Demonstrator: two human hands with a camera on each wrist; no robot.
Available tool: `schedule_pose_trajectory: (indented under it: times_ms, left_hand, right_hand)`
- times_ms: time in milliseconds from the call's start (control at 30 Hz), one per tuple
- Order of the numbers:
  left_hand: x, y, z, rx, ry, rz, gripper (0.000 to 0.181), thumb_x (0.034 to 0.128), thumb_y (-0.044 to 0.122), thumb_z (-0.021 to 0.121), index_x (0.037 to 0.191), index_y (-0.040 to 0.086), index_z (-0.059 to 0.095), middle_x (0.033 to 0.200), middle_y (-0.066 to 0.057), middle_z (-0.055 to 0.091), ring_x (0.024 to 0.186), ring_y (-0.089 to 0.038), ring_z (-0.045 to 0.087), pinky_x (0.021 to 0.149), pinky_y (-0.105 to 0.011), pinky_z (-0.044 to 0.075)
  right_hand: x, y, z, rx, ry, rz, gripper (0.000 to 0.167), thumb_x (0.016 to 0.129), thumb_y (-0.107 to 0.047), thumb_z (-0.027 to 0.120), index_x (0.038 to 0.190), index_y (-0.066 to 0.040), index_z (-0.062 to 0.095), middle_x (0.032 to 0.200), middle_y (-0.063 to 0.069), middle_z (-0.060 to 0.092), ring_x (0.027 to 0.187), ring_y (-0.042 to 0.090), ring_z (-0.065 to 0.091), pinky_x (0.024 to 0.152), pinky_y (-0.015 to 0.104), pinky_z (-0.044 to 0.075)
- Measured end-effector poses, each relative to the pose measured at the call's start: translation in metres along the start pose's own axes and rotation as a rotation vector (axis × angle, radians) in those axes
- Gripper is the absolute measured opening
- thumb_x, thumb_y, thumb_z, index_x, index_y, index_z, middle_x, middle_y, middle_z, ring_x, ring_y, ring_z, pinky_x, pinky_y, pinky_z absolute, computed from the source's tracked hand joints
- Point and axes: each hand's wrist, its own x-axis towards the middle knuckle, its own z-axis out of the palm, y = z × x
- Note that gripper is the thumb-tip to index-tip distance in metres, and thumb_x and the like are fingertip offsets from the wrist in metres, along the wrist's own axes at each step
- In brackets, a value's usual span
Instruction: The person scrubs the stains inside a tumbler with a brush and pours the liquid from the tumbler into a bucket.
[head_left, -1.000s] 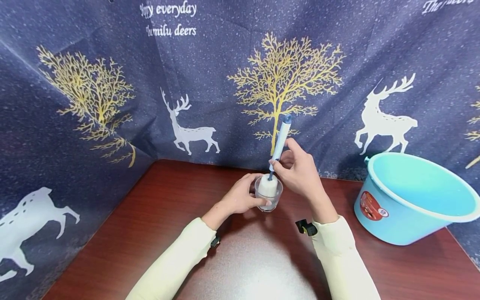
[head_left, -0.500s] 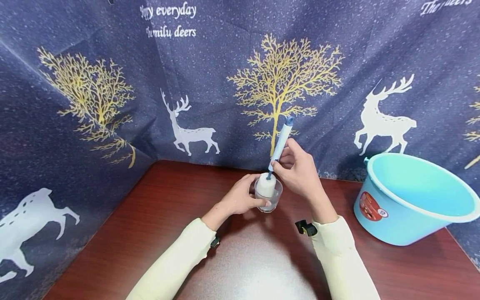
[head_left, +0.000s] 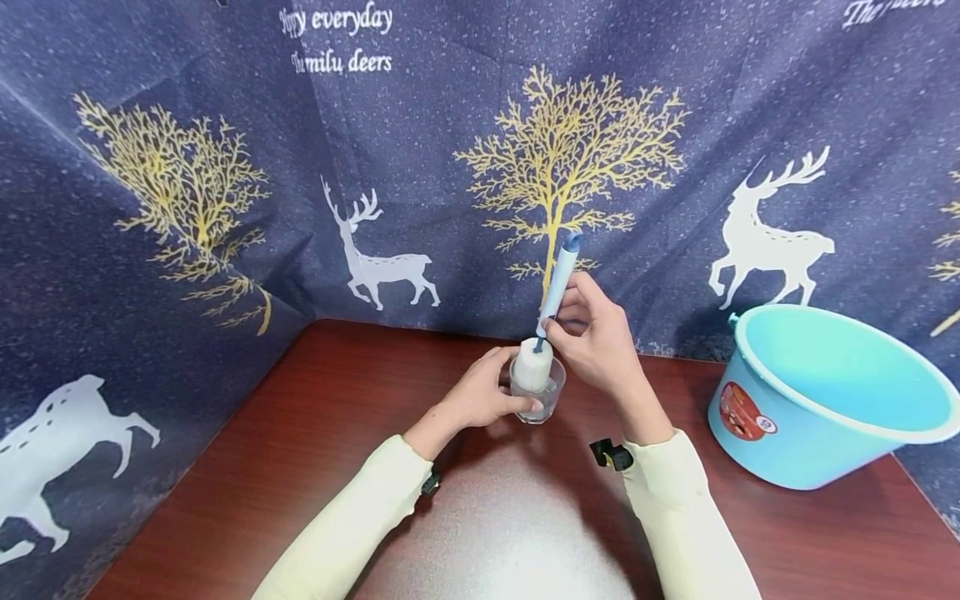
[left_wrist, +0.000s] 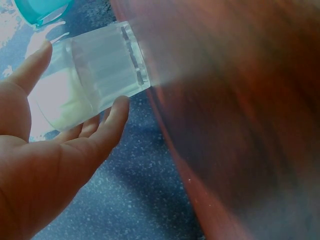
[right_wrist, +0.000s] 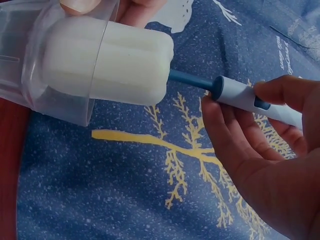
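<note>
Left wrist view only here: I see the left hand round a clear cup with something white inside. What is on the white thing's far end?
Observer: A blue stem runs out of the white sponge head.
Operator: And who has the handle?
Observer: The right hand holds the pale blue handle.
Operator: Is the sponge fully inside the cup?
Observer: No, in the right wrist view its stem end sticks out past the rim of the clear cup.
</note>
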Motion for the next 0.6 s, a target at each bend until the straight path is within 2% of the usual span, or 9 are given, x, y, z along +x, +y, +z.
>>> schedule_pose_trajectory:
  times_ms: [300,600]
  left_hand:
    - [0.0011,-0.0003,-0.0012,-0.013,-0.012,-0.011,0.088,0.0805,0.022,0.096,0.153,0.004,0.049,0.140,-0.013,0.054,0.118,-0.022,0.068,0.096,-0.028,0.059]
    - [-0.0008,0.0011,-0.0017,0.021,-0.009,-0.011,0.088,0.0813,0.025,0.095,0.154,0.006,0.050,0.142,-0.012,0.055,0.122,-0.023,0.065,0.099,-0.029,0.057]
  right_hand:
    - [0.0001,0.0014,0.0022,0.042,-0.008,-0.021,0.041,0.092,0.007,0.073,0.129,-0.007,0.063,0.111,0.014,0.068,0.102,0.028,0.075,0.091,0.040,0.063]
    - [0.0003,0.0005,0.0041,0.046,-0.004,-0.065,0.051,0.091,0.010,0.071,0.137,-0.013,0.065,0.113,0.011,0.068,0.097,0.022,0.072,0.090,0.034,0.063]
